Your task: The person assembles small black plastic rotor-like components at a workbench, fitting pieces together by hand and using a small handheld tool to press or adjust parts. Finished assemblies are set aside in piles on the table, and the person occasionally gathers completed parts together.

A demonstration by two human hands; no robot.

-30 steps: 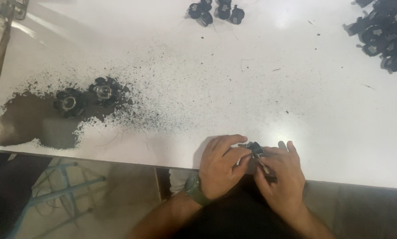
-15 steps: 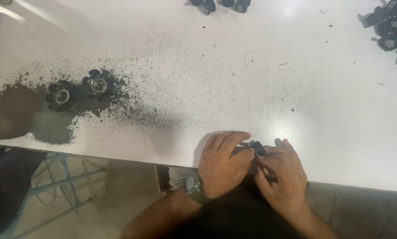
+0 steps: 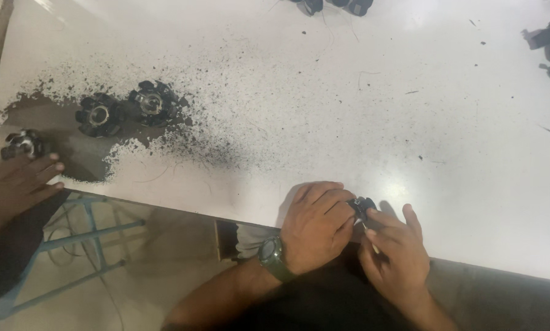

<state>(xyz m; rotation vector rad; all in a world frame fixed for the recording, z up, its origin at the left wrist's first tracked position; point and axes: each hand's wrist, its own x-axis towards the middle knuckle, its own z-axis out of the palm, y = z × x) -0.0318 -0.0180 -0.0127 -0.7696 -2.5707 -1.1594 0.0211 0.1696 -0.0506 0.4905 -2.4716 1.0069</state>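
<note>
- Left hand (image 3: 314,224), watch (image 3: 272,254) on its wrist, rests at the near edge of the white counter (image 3: 409,129); fingers curled around a small black part (image 3: 364,207).
- Right hand (image 3: 394,251) meets it from the other side, fingers pinching the same part plus a thin pale tool (image 3: 373,242); tool mostly hidden.
- Part sits between both hands, just above the counter edge.
- Dark grit (image 3: 183,138) spread across the counter's left half; two black toothed rings (image 3: 128,107) lie in it.
- Another person's hand (image 3: 20,181) at far left, beside a third ring (image 3: 22,144).
- More black parts (image 3: 547,46) at the far right edge.
</note>
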